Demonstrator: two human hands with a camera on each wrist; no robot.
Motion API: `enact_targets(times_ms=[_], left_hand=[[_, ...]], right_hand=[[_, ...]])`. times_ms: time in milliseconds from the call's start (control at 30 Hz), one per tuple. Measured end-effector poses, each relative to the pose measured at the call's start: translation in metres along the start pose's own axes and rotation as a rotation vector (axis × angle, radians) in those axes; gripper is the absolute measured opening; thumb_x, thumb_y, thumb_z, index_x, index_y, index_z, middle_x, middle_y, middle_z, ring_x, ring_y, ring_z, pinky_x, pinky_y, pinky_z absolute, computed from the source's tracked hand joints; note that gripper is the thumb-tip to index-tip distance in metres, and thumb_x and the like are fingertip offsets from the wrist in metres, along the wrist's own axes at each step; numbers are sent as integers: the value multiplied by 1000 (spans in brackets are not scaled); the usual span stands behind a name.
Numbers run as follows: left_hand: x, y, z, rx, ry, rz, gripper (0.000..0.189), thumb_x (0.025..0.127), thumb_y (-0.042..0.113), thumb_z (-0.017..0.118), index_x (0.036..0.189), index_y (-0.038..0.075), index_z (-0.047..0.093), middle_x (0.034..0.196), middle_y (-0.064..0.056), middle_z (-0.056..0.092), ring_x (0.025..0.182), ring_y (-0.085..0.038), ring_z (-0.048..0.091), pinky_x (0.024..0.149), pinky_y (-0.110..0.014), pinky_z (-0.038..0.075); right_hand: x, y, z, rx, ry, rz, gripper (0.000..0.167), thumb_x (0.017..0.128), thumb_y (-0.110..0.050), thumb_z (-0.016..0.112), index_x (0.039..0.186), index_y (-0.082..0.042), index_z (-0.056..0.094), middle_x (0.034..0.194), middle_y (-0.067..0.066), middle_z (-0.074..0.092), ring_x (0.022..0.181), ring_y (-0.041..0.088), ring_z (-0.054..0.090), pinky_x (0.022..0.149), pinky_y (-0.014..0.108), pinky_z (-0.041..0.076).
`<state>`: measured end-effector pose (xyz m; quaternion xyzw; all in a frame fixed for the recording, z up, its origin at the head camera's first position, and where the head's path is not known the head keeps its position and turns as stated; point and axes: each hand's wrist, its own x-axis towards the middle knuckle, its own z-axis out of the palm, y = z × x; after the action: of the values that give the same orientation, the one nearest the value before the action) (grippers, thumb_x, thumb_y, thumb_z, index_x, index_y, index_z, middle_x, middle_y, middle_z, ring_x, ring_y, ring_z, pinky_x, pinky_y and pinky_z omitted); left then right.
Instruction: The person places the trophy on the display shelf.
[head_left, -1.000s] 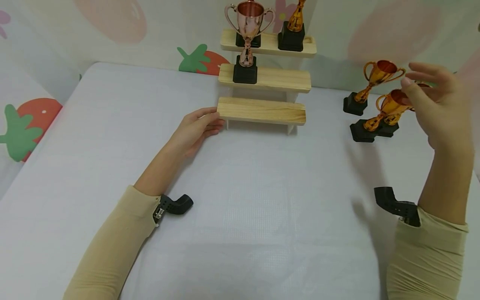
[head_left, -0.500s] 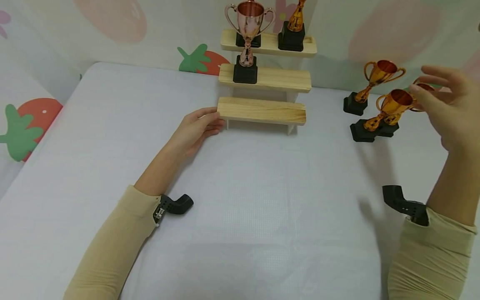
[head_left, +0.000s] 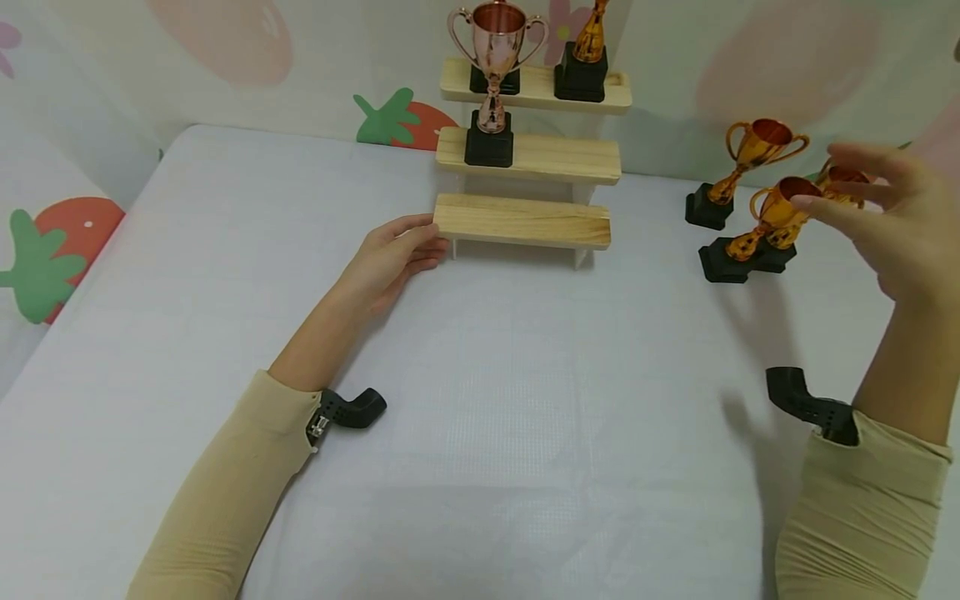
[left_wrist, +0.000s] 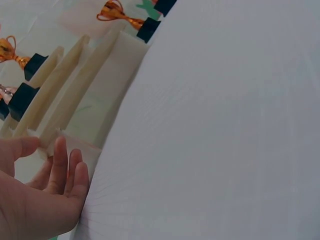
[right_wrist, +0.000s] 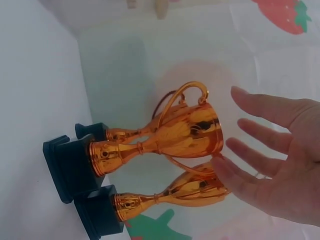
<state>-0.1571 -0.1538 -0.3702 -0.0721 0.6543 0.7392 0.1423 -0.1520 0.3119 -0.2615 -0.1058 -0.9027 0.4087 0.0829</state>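
Bracing the stand with one hand while the other addresses the trophies. The left hand rests at the left end of the lowest tier of a pale wooden three-tier display stand, thumb and fingers set about the board's end; whether they pinch it cannot be told. The right hand is spread wide, holding nothing, beside the cups of three orange-gold trophies on the white-covered table. Nearest is a glossy orange-gold two-handled trophy with a black square base; just beside it, to the right, stands a matching gold trophy, and behind, to the left, a third gold trophy. One fingertip overlaps the cup rims in the right wrist view; contact cannot be determined.

Good technique, as judged here, would single out one cup, set thumb and fingers on opposite sides of its bowl below the rim, and avoid hooking the neighbour's handle, since the two front bases sit so close. A straight upward lift should keep the dark base from knocking its companion. The left hand would best press lightly: a pushed stand could rock the tall rose-gold two-handled trophy on the middle tier.
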Motion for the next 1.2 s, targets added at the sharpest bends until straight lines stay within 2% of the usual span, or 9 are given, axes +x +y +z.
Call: enact_targets(times_ms=[167, 267, 367, 467, 600, 833, 1200], left_hand=[[0, 0, 0, 2, -3, 3, 47, 112, 14, 52, 156, -3, 44, 102, 3, 67, 102, -10, 64, 95, -22, 53], [1, -1, -1, 3, -2, 5, 47, 112, 14, 52, 155, -4, 44, 102, 3, 67, 102, -10, 64, 95, -22, 53], [2, -1, -1, 3, -1, 4, 47, 112, 14, 52, 155, -3, 45, 102, 2, 67, 102, -11, 64, 95, -22, 53], [2, -1, -1, 0, -1, 4, 47, 112, 14, 52, 155, -3, 45, 103, 2, 67, 102, -11, 64, 95, -22, 53], [1, -1, -1, -4, -5, 10, 47, 112, 13, 52, 155, -4, 45, 102, 2, 67, 101, -11, 64, 92, -21, 53], [1, -1, -1, -21, -8, 10, 46, 112, 12, 52, 155, -5, 45, 98, 4, 68, 99, -10, 65, 89, -19, 54], [0, 0, -1, -11, -10, 4, 47, 112, 13, 51, 156, -4, 43, 101, 3, 67, 101, -11, 64, 91, -20, 53]], right_hand=[[2, 2, 2, -4, -40, -13, 59, 99, -19, 76, 154, -27, 56, 117, -29, 52, 111, -5, 50, 115, 23, 43], [2, 3, 4, 9, -97, -13, 60, 97, -21, 78, 153, -29, 57, 123, -28, 53, 113, -4, 52, 118, 24, 40], [2, 3, 7, 0, -136, 12, 60, 97, -27, 79, 152, -33, 57, 121, -27, 54, 111, -3, 51, 121, 31, 38], [3, 3, 11, -16, -144, 0, 59, 96, -28, 80, 151, -29, 58, 114, -26, 54, 104, -1, 51, 102, 18, 48], [5, 2, 14, 24, -166, -48, 55, 95, -21, 82, 146, -21, 61, 111, -24, 55, 95, -2, 55, 73, 5, 45], [8, 4, 17, 135, -212, -66, 46, 92, -11, 84, 133, -26, 68, 111, -23, 62, 87, -7, 65, 72, 6, 49], [5, 2, 16, 117, -186, -78, 46, 92, -13, 83, 135, -24, 69, 110, -24, 62, 90, -10, 65, 74, 5, 48]])
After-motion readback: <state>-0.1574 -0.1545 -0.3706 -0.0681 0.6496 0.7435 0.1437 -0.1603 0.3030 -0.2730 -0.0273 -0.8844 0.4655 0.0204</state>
